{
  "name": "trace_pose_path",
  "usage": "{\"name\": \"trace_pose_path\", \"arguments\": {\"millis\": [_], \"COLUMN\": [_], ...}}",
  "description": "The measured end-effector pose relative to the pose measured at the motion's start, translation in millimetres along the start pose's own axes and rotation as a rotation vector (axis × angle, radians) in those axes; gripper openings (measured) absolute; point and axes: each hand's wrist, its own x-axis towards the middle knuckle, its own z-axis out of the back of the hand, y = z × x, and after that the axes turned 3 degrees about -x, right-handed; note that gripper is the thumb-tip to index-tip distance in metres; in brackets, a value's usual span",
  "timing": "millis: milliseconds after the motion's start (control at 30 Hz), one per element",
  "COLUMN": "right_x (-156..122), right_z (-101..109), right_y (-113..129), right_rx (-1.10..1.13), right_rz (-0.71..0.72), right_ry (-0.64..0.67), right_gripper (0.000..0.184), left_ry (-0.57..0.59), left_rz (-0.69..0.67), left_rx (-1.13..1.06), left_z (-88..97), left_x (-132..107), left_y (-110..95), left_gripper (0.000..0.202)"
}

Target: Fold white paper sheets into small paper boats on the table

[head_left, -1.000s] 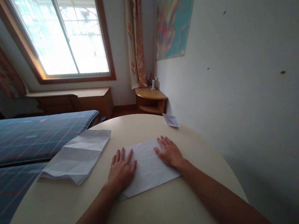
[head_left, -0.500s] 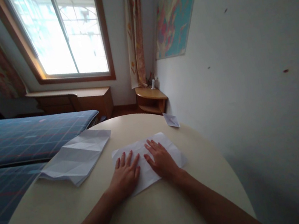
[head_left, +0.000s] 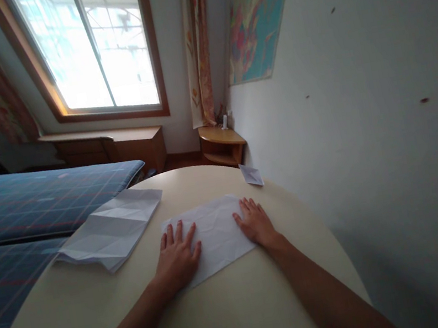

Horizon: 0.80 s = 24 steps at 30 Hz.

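A white, creased sheet of paper (head_left: 218, 237) lies flat on the round cream table (head_left: 212, 322) in front of me. My left hand (head_left: 179, 254) rests on the sheet's left side, palm down with the fingers spread. On its right side lies my right hand (head_left: 256, 222), also flat, with the thumb apart from the other fingers. Neither hand grips anything. The paper under both palms is hidden.
More creased white sheets (head_left: 116, 229) lie at the table's left edge, partly overhanging it. A small folded paper piece (head_left: 251, 175) sits at the far right rim. The blue plaid mattress (head_left: 40, 202) adjoins on the left, the white wall (head_left: 370, 161) on the right.
My right hand has slid to the right across the sheet, out to its right edge, baring the middle. My left hand has shifted slightly left.
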Motion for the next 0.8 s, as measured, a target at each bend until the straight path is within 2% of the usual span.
{"name": "trace_pose_path", "arguments": {"millis": [67,167,233,333,467,633,700,800], "right_x": [-4,-20,-33,-44,-33,-15,-18,-32], "right_z": [6,11,10,0,-10,-1,4,10], "right_y": [6,30,47,61,49,27,30,47], "right_rx": [-0.003,0.04,0.101,0.133,0.087,0.031,0.05,0.132], "right_rz": [0.038,0.188,0.241,0.285,0.251,0.09,0.161,0.396], "right_ry": [-0.096,-0.206,-0.176,-0.037,0.077,0.002,-0.053,-0.083], "right_gripper": [0.065,0.067,0.072,0.08,0.077,0.073,0.066,0.057], "left_ry": [-0.003,-0.006,-0.013,-0.025,-0.028,-0.007,0.007,0.018], "left_rz": [0.011,0.015,0.012,0.01,0.005,-0.017,-0.052,-0.176], "left_rx": [-0.003,-0.003,-0.004,-0.009,-0.005,-0.013,-0.027,-0.068], "left_z": [-0.3,-1.0,-1.8,-3.4,-4.7,-2.8,-1.7,-2.4], "left_x": [0,-1,-1,-1,0,-2,-5,-11], "left_y": [-1,-1,-1,-1,1,1,-2,-8], "left_gripper": [0.056,0.057,0.057,0.057,0.058,0.062,0.062,0.062]}}
